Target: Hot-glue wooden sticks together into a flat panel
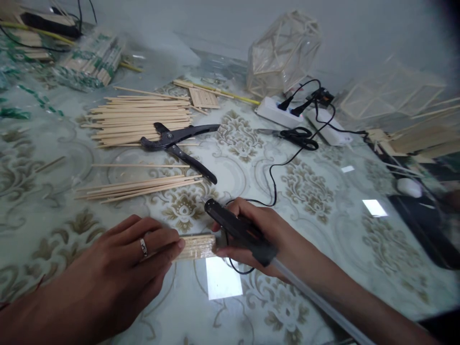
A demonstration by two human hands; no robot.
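Note:
My left hand (143,263), a ring on one finger, is closed over a flat panel of short wooden sticks laid side by side (198,246). The panel's right part shows, with a shiny coat on it; my fingers hide the left part. My right hand (247,235) is wrapped around a black hot glue gun (240,230). A translucent glue stick (316,297) sticks out of the gun's rear toward the lower right. The gun's front end is beyond the panel, and my right fingertips are at the panel's right end.
Loose wooden sticks (143,117) lie behind my hands, with black cutters (168,139) over them and a smaller row (143,188) nearer. Scissors (298,137) rest by a white power strip (276,112), whose black cord crosses the table. Stick frames (283,52) and packed sticks (93,60) stand farther back.

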